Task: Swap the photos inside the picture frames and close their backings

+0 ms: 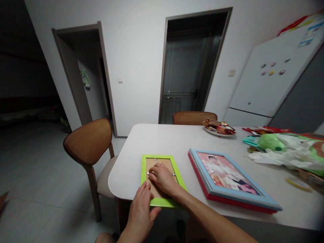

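Observation:
A light-green picture frame (143, 166) lies face down near the front edge of the table, its brown backing board (165, 163) showing. My left hand (141, 209) holds the frame's near left corner, fingers along the left side and thumb by the near edge. Reaching across the board, my right hand (163, 177) has its fingers bent round a small metal clip (148, 173) at the left side. Other metal clips sit at the far edge and the right side. Part of the board is hidden under my right hand and forearm.
Right of the green frame lies a stack of blue and red picture frames (227, 192), a photo in the top one. Farther back are a plate of items (220, 130) and a heap of plastic bags (283, 145). Wooden chairs (88, 141) stand left and behind the white table (157, 138).

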The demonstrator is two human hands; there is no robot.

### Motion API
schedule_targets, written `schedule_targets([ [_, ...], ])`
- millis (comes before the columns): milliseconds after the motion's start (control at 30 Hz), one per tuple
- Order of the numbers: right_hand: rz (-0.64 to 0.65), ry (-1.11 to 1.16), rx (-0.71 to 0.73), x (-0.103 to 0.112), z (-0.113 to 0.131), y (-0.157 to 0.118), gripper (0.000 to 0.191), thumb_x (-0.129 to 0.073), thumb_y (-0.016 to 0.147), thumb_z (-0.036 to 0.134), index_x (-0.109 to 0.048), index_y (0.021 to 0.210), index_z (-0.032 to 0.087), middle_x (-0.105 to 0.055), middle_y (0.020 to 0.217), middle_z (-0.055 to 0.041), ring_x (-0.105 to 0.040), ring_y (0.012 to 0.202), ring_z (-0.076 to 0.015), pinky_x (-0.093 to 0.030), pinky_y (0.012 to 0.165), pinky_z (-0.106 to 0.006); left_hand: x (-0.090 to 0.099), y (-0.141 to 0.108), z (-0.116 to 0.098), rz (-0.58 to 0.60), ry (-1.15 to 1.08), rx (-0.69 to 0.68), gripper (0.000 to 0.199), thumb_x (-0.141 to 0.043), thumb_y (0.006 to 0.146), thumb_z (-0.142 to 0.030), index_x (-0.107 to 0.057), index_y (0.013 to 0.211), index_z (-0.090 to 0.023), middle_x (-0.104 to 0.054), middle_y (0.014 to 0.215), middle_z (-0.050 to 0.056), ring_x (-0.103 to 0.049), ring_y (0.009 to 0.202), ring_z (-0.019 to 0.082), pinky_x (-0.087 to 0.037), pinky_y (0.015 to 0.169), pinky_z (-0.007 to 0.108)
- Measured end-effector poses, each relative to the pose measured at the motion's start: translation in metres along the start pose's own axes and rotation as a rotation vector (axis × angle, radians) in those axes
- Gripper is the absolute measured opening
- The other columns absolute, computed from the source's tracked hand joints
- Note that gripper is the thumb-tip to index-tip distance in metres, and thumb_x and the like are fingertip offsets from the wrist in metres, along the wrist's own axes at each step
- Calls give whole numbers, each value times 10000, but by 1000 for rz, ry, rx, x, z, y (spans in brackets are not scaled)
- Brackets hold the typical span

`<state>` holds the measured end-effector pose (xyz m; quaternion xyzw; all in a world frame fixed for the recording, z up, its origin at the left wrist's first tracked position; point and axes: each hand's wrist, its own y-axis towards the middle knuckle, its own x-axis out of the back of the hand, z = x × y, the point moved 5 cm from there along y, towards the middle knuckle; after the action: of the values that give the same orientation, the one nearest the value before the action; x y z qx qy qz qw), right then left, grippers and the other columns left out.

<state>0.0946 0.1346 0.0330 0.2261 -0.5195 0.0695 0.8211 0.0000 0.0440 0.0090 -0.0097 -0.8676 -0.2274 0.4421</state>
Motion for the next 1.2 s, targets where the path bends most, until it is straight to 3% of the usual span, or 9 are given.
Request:
schedule_targets([
  [133,-14,-19,-28,19,-26,-10,263,-453,745,190,-613,953,172,-579,960,-76,-476,908,-172,-317,802,-248,1,-1,0,25,-12,12,279,-626,599,-84,-506,838,-164,-499,1184,131,-364,1174,260,-354,945,442],
  [333,84,-158,-100,32,-60,-20,247,-420,685,85,-652,737,149,-590,836,-90,-481,824,-167,-317,736,-222,5,1,-3,61,-50,52,262,-623,602,-86,-525,837,-152,-507,1172,132,-359,1176,254,-339,958,415],
  [733,33,-223,-142,24,-69,-17,248,-379,732,125,-627,731,135,-573,818,-100,-469,771,-165,-300,663,-219,4,5,-2,82,-70,74,482,-600,609,-99,-477,1076,-102,-562,1074,128,-365,1171,238,-326,964,398],
  [933,27,-235,-157,24,-71,-9,283,-339,774,151,-620,765,119,-573,820,-120,-485,742,-167,-301,634,-232,3,2,-3,90,-84,70,422,-591,607,-106,-519,1023,-109,-536,1127,141,-364,1172,249,-327,961,406],
  [1033,72,-214,-104,26,-69,-7,223,-407,717,124,-630,715,135,-586,786,-98,-488,760,-159,-303,659,-217,3,1,-3,93,-83,84,486,-595,608,-117,-482,1080,-94,-533,1132,152,-362,1173,250,-327,959,409],
  [1200,125,-187,-58,28,-71,-9,201,-450,623,67,-634,650,145,-595,778,-77,-488,746,-144,-301,652,-203,5,2,-5,87,-104,75,342,-594,600,-98,-548,938,-126,-546,1118,130,-363,1173,245,-331,955,395],
])
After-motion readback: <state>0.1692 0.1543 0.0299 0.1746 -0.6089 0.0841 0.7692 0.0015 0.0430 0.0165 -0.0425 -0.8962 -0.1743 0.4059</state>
